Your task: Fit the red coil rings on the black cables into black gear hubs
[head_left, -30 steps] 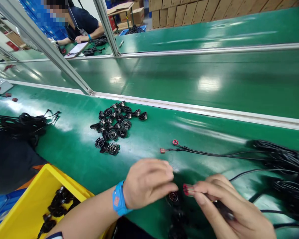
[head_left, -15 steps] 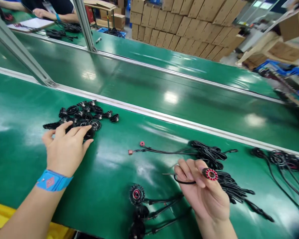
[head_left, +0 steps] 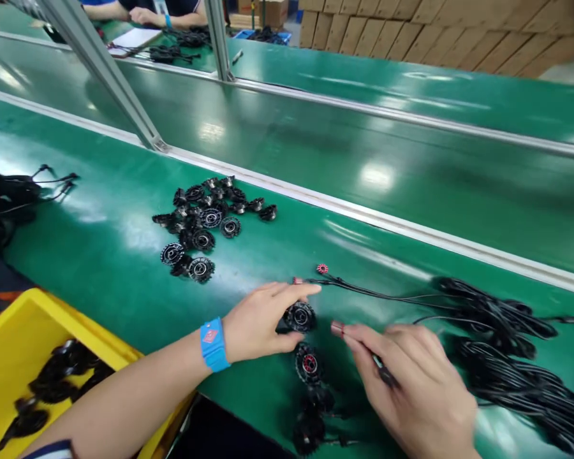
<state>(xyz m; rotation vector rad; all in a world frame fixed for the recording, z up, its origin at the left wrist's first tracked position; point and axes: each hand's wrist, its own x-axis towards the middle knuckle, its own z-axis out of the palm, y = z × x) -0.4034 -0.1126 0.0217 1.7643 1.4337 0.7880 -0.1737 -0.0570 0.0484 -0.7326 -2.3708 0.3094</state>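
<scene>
My left hand (head_left: 263, 322) grips a black round part (head_left: 300, 317) with a toothed rim and a ringed centre, between thumb and fingers. Facing it, a short gap to the right, my right hand (head_left: 411, 382) pinches a small red cylindrical cable end (head_left: 337, 328). A dark piece, probably cable, shows under the right fingers. Just below my hands lies a similar toothed part (head_left: 309, 363) with a red core, and more dark ones sit nearer me, partly blurred. Two loose leads with red ends (head_left: 322, 269) lie behind my hands.
Many toothed black parts (head_left: 203, 240) are piled on the green table at centre left. Coiled black cables (head_left: 488, 306) lie on the right, others (head_left: 9, 197) far left. A yellow bin (head_left: 38, 312) holds black parts. A metal post (head_left: 110, 70) rises behind; a person's hand (head_left: 146, 16) rests across the table.
My left hand has moved right from the pile with a toothed part in it. My right hand has turned the red cable end toward that part. The view has shifted left.
</scene>
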